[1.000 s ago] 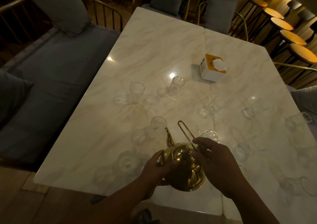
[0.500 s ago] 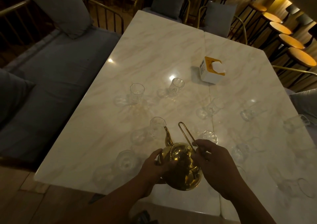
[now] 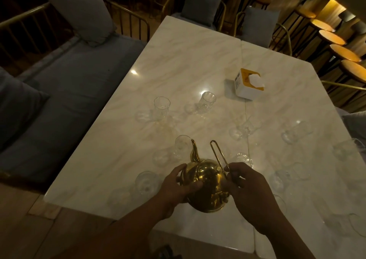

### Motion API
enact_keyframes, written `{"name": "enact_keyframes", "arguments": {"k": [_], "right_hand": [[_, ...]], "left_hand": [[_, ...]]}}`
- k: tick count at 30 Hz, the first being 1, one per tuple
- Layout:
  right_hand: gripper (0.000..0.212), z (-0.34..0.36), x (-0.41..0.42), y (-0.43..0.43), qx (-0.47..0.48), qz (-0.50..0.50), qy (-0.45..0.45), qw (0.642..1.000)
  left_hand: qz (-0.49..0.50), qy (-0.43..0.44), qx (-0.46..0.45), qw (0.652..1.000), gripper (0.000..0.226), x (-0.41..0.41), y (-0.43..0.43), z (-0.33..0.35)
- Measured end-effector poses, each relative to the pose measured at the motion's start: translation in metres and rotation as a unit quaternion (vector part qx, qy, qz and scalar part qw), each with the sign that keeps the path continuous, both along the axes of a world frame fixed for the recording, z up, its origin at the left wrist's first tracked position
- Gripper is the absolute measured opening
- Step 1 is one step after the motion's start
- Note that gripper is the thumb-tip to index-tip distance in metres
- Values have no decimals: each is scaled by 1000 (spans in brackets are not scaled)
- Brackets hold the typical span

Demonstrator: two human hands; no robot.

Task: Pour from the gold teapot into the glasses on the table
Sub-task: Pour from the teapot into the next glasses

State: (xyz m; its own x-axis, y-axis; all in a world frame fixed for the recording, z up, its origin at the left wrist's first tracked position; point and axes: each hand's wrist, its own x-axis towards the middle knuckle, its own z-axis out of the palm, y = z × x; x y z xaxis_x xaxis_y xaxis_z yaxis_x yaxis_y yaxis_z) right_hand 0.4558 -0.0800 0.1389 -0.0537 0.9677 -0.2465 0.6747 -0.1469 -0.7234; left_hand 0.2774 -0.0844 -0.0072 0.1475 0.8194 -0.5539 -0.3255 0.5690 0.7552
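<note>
Gold teapot gripped by left hand and right hand, spout over glass, marble table

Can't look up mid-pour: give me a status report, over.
Left hand cups teapot body, right hand pinches its handle. Spout tip at rim of a glass; no stream visible. Nothing between spout and glass.
</note>
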Motion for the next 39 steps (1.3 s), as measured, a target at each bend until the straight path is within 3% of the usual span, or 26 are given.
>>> {"name": "enact_keyframes", "arguments": {"k": [14, 28, 39], "right_hand": [[35, 48, -20, 15, 49, 36, 14, 998], [34, 70, -125, 92, 74, -4, 30, 997], [30, 49, -185, 127, 38, -71, -14, 997]], "left_hand": [[27, 23, 73, 997, 71, -25, 20, 48], [-5, 30, 67, 997, 109, -127, 112, 65], [-59, 20, 10, 998, 109, -176, 148, 40]]}}
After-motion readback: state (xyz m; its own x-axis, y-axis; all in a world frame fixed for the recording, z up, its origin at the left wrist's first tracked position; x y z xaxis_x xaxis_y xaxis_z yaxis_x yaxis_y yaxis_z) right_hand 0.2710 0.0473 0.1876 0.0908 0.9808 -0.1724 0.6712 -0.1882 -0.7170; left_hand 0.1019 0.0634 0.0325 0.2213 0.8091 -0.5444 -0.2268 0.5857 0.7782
